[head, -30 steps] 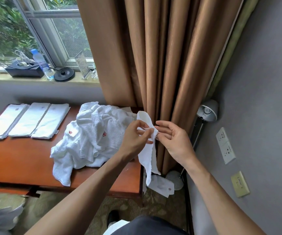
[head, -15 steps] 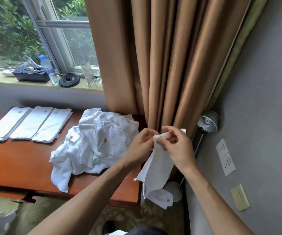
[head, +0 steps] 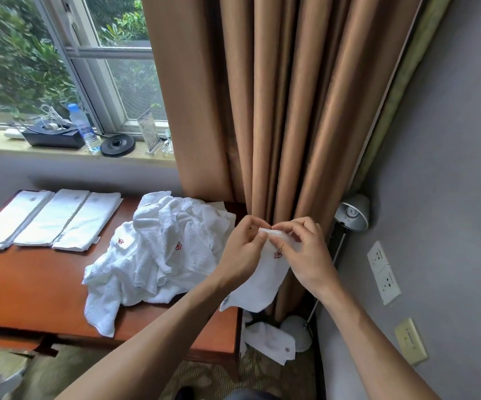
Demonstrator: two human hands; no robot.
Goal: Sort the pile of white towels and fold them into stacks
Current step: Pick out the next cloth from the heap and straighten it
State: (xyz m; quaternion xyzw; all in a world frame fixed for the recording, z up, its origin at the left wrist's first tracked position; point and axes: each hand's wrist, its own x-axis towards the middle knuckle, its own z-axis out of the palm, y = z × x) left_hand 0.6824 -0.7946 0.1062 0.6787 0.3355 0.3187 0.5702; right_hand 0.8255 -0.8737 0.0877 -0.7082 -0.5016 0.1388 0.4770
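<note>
A small white towel [head: 262,284] with a red flower mark hangs in the air past the right end of the wooden table [head: 31,284]. My left hand [head: 242,249] and my right hand [head: 305,252] both pinch its top edge, close together. A crumpled pile of white towels [head: 158,255] lies on the table to the left of my hands. Three folded towels [head: 48,220] lie side by side at the table's far left. Another white towel [head: 271,342] lies on the floor below my hands.
A brown curtain [head: 262,111] hangs right behind my hands. A floor lamp [head: 351,215] stands in the corner by a grey wall with sockets [head: 383,272]. The window sill holds a water bottle [head: 84,128], a black box [head: 53,137] and a black disc [head: 117,145].
The towel hung long from my hands; now it hangs shorter, doubled, with both hands pinching its top edge together. The view has tilted upward a little.
</note>
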